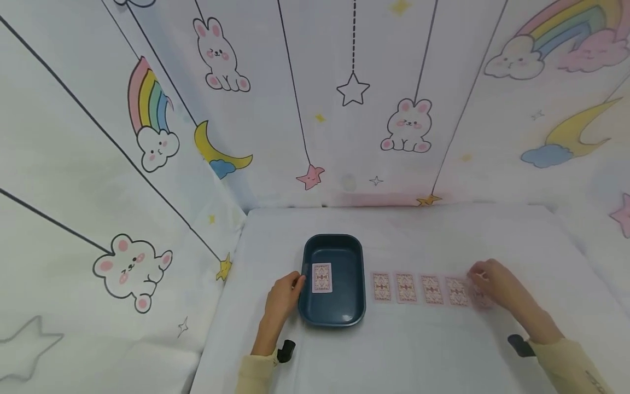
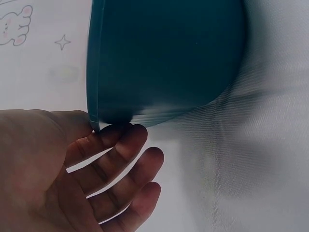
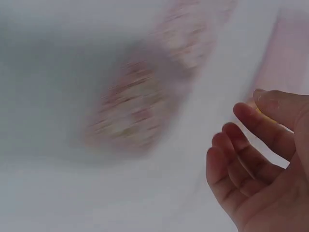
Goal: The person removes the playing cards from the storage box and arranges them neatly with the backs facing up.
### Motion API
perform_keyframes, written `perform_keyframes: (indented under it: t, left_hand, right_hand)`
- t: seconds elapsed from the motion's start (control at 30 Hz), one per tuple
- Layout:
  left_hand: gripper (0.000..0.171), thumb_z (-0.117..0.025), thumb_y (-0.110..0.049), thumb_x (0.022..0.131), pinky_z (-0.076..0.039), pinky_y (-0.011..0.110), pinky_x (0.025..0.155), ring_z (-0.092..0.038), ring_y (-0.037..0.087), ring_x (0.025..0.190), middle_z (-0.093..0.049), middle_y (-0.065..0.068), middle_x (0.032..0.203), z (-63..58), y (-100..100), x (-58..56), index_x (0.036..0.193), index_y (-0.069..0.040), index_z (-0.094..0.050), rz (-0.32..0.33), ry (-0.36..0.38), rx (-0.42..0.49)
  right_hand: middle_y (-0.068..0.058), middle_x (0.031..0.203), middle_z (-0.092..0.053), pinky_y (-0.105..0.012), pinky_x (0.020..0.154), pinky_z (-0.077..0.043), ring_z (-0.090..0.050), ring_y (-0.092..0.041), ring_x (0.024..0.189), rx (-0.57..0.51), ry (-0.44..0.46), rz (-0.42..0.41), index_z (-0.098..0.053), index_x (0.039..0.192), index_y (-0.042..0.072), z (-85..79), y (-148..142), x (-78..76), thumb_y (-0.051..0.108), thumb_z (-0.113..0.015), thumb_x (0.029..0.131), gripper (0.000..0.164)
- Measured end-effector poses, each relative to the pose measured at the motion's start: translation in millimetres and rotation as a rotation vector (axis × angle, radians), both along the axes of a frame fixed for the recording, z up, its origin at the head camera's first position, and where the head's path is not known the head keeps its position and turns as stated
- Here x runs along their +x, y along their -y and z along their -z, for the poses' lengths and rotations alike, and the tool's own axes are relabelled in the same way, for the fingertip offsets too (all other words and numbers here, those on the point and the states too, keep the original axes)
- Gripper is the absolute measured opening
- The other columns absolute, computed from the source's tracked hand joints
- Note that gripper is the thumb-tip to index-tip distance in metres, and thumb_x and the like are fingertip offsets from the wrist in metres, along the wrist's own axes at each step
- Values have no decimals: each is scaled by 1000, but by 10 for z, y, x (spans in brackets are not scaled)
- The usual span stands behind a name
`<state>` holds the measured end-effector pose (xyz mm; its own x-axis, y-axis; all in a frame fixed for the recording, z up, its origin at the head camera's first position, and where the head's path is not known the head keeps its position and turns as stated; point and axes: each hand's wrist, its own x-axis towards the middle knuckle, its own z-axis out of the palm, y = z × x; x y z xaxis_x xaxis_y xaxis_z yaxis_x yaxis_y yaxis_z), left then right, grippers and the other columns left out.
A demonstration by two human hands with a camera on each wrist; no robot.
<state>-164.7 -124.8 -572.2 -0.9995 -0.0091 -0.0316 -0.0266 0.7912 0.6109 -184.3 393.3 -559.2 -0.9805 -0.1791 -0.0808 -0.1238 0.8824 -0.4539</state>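
My left hand (image 1: 283,298) holds the left rim of a dark teal tray (image 1: 356,284). In the left wrist view, the thumb and index finger pinch the tray's rim (image 2: 93,63), with the other fingers loosely bent below. A patterned playing card (image 1: 322,278) lies face down inside the tray, toward its left side. My right hand (image 1: 497,284) hovers at the right end of a row of face-down cards, partly covering the last card (image 1: 481,299). Its fingers are loosely bent with nothing visible between them in the right wrist view, where a card (image 3: 130,108) appears blurred and apart from them.
Several more face-down cards, such as the leftmost one (image 1: 381,287), lie in a spaced row right of the tray. A white cloth (image 1: 394,355) covers the table. Behind it hangs a white backdrop (image 1: 285,109) printed with bunnies, stars and rainbows.
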Motion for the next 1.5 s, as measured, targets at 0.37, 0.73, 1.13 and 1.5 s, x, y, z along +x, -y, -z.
perform_keyframes:
  t: [0.37, 0.73, 1.13, 1.5]
  left_hand:
    - [25, -56, -29, 103, -36, 26, 52, -46, 12, 58, -57, -1, 71, 3, -19, -28, 86, -13, -62, 3, -5, 5]
    - [24, -56, -28, 103, -34, 25, 49, -44, 9, 55, -56, -3, 69, 80, -23, 43, 85, -14, -62, 9, -19, 28]
    - [24, -56, -27, 104, -36, 25, 50, -45, 9, 56, -59, -4, 71, 48, 20, -9, 84, -15, -62, 4, -46, 18]
    - [25, -57, -28, 103, -34, 25, 50, -43, 9, 55, -56, -4, 68, 47, 26, -3, 81, -15, -60, -3, -64, 19]
  right_hand:
    - [-16, 122, -64, -49, 93, -53, -63, -33, 112, -29, -120, -335, -59, 131, 3, -654, 2079, -373, 32, -69, 96, 47]
    - [-17, 143, -53, -48, 103, -48, -54, -35, 129, 382, 145, -540, -49, 143, 6, -183, 3460, -610, 44, -81, 82, 79]
    - [-25, 142, -47, -49, 97, -51, -50, -41, 129, 437, 141, -503, -44, 141, 1, -19, 3666, -676, 40, -94, 67, 98]
    - [-25, 133, -45, -46, 95, -51, -45, -37, 120, 414, 113, -455, -42, 133, -1, -15, 3624, -749, 35, -89, 76, 83]
